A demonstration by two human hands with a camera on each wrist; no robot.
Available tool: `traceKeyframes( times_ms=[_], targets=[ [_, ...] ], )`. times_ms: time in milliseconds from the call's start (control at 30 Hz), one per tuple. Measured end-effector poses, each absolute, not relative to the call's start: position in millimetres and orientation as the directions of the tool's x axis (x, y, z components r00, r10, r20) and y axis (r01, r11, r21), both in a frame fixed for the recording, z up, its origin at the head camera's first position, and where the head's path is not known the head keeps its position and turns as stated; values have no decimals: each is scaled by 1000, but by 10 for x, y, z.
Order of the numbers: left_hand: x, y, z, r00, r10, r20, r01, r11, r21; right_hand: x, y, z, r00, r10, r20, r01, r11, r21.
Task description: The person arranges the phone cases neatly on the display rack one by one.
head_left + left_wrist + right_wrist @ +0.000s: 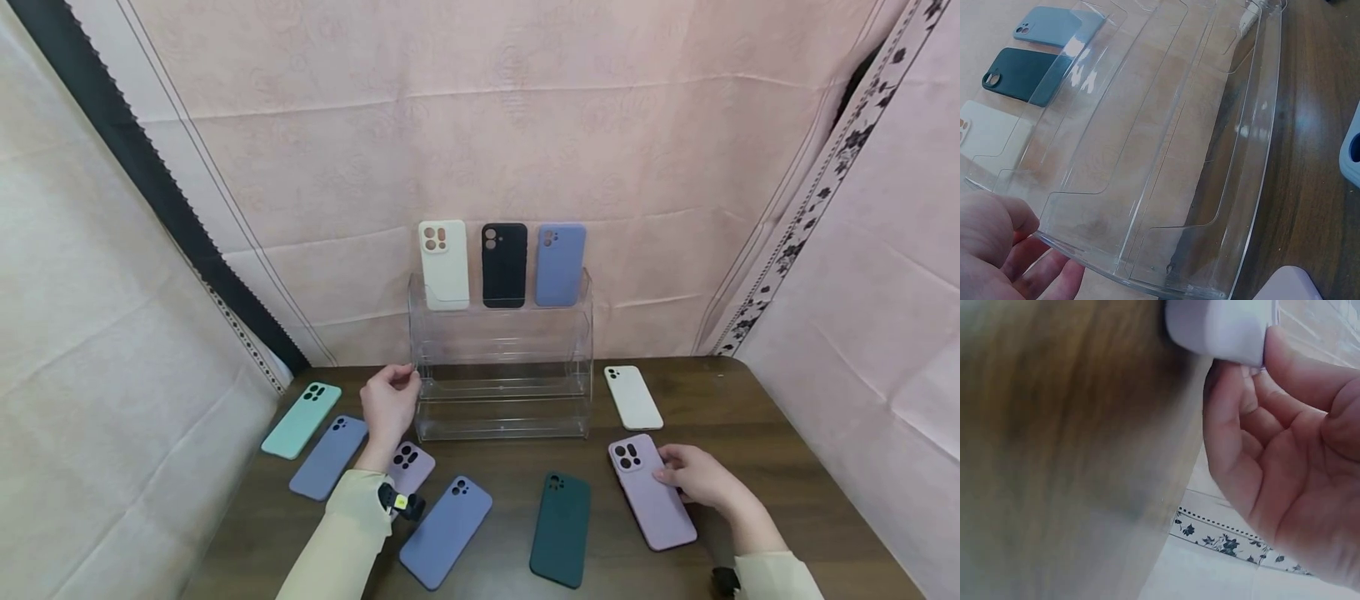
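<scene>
Pale cloth walls (487, 150) enclose one wooden table (510, 467). One clear rack (502, 429) holds three phone cases (504, 267) on top; six more cases (560, 529) lie on the table. Left hand (390, 402): fingers clamped on the rack's side edge. Right hand (696, 473): fingers pinching one lilac case (651, 500), front right of the rack.

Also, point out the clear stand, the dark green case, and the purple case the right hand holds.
Clear stand (502, 389): head view, a shelf edge.
Dark green case (560, 531): head view, mid-back.
Purple case (651, 500): head view, mid-back.
</scene>
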State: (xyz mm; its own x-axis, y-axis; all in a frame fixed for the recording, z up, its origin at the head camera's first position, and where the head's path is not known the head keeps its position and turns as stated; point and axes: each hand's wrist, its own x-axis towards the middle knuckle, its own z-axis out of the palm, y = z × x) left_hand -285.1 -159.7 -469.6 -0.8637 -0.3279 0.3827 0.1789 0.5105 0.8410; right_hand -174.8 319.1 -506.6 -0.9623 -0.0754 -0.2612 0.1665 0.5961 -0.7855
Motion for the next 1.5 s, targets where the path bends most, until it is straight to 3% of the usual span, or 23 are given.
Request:
traceKeyframes(
  times_ms=[300,533,767,1133,1500],
  targets=[
    [-2848,-1592,-4704,-869,-317,379,185,503,844,-1726,3297,-4995,-943,-195,-270,178,393,-902],
    [-2848,-1597,-4704,-868,-327,374,171,511,843,-1796,3200,-4880,-959,-243,-145,76,274,-959],
    [-2841,-1594,-4695,-865,-328,379,172,517,839,-1839,2920,-4682,-978,-206,-27,-22,236,-972],
    [-2860,-1605,-4721,-856,-337,391,176,522,835,-2025,2300,-4307,-948,-280,151,-205,171,-964],
    [-2855,-1595,-4688,-867,-341,364,155,511,846,-2224,1772,-4038,-939,-220,266,-302,148,-942]
  ],
)
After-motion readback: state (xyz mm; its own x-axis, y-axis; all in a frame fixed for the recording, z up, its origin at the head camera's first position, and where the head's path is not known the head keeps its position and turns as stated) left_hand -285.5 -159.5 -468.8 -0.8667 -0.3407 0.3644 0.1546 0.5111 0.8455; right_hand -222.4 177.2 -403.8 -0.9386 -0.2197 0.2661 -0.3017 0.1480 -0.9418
